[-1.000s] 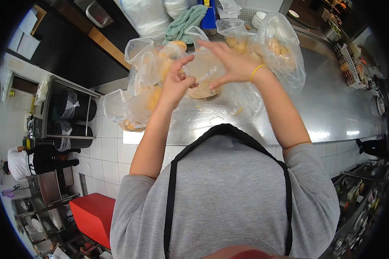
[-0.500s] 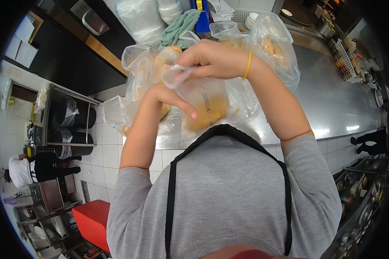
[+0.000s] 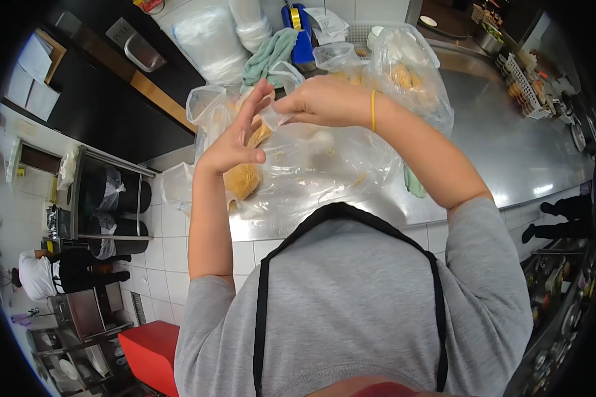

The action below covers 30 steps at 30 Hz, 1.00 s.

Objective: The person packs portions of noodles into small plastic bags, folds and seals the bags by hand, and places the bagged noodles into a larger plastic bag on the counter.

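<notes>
My left hand (image 3: 235,142) is raised over the left part of the counter, fingers spread and holding nothing. To its right, my right hand (image 3: 328,102), with a yellow band at the wrist, has its fingertips closed on the gathered edge of a clear plastic bag (image 3: 283,119). How the rest of that bag hangs is partly hidden by the hands. Below my left hand lies a rounded bundle of yellow shredded food (image 3: 243,180). A large clear plastic sheet or bag (image 3: 311,172) with a few yellow shreds spreads under both hands.
Filled clear bags (image 3: 407,79) stand at the back right. Behind my hands are a green cloth (image 3: 271,56), a blue tape dispenser (image 3: 301,36) and a stack of plastic bags (image 3: 212,43). The metal counter (image 3: 503,145) extends right. A person (image 3: 46,274) stands far left.
The bag of yellow food that hung between my hands no longer shows there. My left hand has moved up and left with fingers spread; my right hand has shifted slightly right.
</notes>
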{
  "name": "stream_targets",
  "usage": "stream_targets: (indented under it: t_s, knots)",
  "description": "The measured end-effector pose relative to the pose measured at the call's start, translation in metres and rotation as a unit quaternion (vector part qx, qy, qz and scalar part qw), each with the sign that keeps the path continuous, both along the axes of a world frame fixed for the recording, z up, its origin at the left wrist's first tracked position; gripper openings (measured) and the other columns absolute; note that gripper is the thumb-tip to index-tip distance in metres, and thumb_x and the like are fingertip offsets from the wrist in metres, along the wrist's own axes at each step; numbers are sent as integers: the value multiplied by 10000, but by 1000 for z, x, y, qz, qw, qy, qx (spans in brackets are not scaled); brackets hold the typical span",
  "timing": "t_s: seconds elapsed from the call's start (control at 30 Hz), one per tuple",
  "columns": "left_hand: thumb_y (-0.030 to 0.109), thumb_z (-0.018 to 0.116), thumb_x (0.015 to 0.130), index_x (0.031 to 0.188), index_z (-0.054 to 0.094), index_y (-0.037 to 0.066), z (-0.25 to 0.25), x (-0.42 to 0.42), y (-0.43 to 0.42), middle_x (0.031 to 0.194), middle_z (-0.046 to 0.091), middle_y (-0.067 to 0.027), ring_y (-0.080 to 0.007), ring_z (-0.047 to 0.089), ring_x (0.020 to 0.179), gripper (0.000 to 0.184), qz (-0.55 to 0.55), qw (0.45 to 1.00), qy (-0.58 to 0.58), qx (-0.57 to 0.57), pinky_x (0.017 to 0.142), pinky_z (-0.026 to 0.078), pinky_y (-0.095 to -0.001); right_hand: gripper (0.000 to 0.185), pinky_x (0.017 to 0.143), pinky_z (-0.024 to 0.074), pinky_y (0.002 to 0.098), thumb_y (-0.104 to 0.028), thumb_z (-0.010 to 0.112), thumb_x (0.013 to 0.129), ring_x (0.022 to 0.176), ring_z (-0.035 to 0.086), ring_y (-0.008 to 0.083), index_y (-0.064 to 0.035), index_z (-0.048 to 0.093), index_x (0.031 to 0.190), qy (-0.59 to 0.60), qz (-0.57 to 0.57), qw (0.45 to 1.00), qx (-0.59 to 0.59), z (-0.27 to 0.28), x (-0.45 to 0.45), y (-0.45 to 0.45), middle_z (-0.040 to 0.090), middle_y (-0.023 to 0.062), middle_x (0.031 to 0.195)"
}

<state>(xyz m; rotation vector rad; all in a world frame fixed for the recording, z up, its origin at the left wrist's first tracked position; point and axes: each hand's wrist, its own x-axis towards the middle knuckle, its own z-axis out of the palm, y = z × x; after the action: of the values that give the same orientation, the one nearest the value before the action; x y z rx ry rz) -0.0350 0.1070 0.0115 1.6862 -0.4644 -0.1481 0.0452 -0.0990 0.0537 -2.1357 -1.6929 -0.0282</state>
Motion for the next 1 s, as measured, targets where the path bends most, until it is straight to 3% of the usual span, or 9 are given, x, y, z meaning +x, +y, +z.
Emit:
stream_targets:
  t_s: [0.1,0.17,0.23,0.3,0.5,0.73,0.8,0.93,1.0]
  knots:
    - [484,809,481,1395,124,101,1,15,0,1401,231,-92,-255,213,1295,1205,-22,997,-21,65,1031,206,-422,182,542,395,385,-247,567,818,613,512,317,-79,506,789,-10,8,991,134,25,-2,-6,517,125,638]
    - [458,818,485,1384,171,78,2,17,-5,1382,281,-96,-255,258,1279,1170,-35,994,-14,107,1026,234,-396,188,540,400,374,-237,567,818,605,515,307,-69,493,778,-44,7,991,124,31,-2,-2,523,116,636]
    - [413,800,551,1317,299,-7,10,19,-29,1300,407,-139,-261,367,1220,1007,-71,968,116,213,1010,285,-380,158,559,419,362,-233,565,819,629,539,297,-79,530,824,-86,-5,995,54,42,-3,0,565,99,678]
    - [282,774,611,1248,418,-10,1,21,-69,1263,451,-150,-262,425,1173,786,-191,981,5,-5,995,312,-378,161,561,421,361,-237,565,821,631,541,296,-80,533,830,-100,-7,993,65,47,-2,4,565,99,677]
    - [152,679,706,1191,499,29,-13,13,-102,1268,459,-110,-226,422,1173,532,-264,952,98,-123,990,327,-345,189,559,421,354,-249,563,833,615,517,305,-66,516,824,-66,-10,990,126,36,19,2,539,115,659]
    - [148,711,639,1042,591,-8,-3,17,-116,1246,460,-173,-282,403,1192,448,-265,959,57,-88,998,303,-376,200,579,419,327,-237,558,845,606,473,309,-43,510,865,-1,-12,990,143,18,29,5,522,142,681]
    - [207,696,674,903,639,9,-1,18,-116,1230,470,-170,-275,416,1174,308,-271,957,21,-98,989,296,-367,203,578,415,327,-234,556,848,606,467,309,-38,505,861,-2,-18,991,134,17,30,4,515,141,677]
    - [329,661,725,824,636,17,-17,21,-118,1214,477,-174,-262,438,1141,329,-318,934,0,-163,968,304,-360,210,569,402,326,-232,552,853,597,453,299,-30,494,834,21,-19,985,169,13,33,0,496,141,662]
    - [434,591,778,746,619,23,-17,16,-115,1204,476,-187,-249,463,1097,413,-246,953,82,-155,957,306,-361,201,562,400,323,-228,547,856,590,448,297,-35,495,837,20,-20,985,171,17,35,-6,489,145,659]
